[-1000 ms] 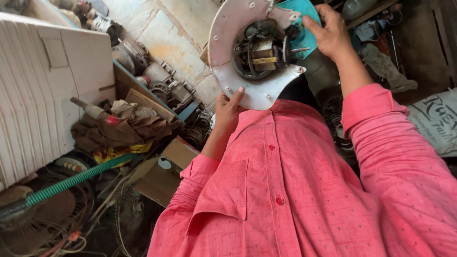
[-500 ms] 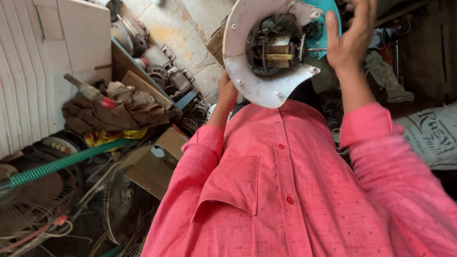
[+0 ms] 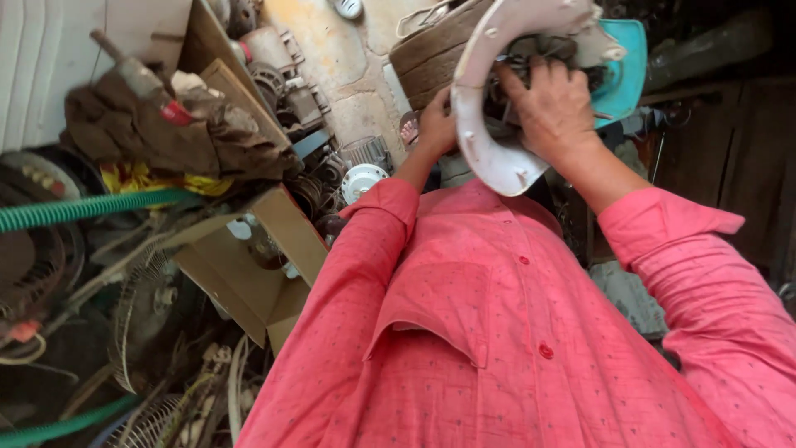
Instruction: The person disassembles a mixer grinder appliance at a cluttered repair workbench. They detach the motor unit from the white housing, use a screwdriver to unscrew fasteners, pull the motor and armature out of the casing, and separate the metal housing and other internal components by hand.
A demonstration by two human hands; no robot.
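The white fan cover (image 3: 489,124) is held up in front of the pink shirt (image 3: 497,332), with 2 hands on it. The left hand (image 3: 435,124) grips its left edge from behind. The right hand (image 3: 551,108) lies over the motor (image 3: 518,62) in the middle, fingers curled onto it. A teal part (image 3: 622,70) sticks out behind. A cardboard box (image 3: 249,265) sits low on the left.

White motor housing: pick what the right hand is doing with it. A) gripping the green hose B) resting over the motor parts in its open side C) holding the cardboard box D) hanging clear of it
B: the right hand lies over the motor parts inside the white motor housing, while the left hand supports its outer side.
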